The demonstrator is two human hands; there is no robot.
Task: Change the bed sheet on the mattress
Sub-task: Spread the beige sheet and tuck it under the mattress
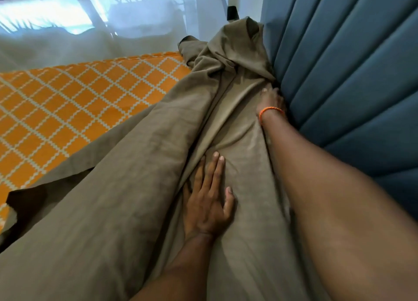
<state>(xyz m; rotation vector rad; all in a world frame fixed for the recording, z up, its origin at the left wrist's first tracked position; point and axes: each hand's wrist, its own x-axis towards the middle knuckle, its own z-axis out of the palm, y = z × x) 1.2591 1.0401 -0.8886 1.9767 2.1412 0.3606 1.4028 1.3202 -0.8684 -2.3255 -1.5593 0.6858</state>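
Sheet-wise, a wrinkled olive-brown cotton bed sheet (140, 187) fills most of the frame, running from the bottom edge up to a bunched, twisted heap near the upper middle, right against the headboard. It only partly covers the bed: an orange mattress cover with a white diamond lattice print (67, 110) is bare on the left side of the frame, and one dark, shadowed flap of the sheet hangs loose at the lower left.

The person's left hand (207, 201) lies flat on the sheet in the lower middle of the frame, fingers straight and slightly spread, palm down, pressing the cloth rather than gripping it. A long fold runs up the sheet just to the left of those fingers.

The right hand (270, 99) reaches further up, at the middle right, down where the sheet meets the teal padded headboard with vertical channels (339, 74). A braided orange wristband (270, 111) sits on that wrist. The fingers there are blurred and partly buried in the gap, so whether they pinch the cloth or just push on it can't be made out.

Across the top of the frame there's a glossy white floor (140, 29) with bright window reflections, and a small dark furniture foot (232, 12) stands on it near the headboard's upper edge.
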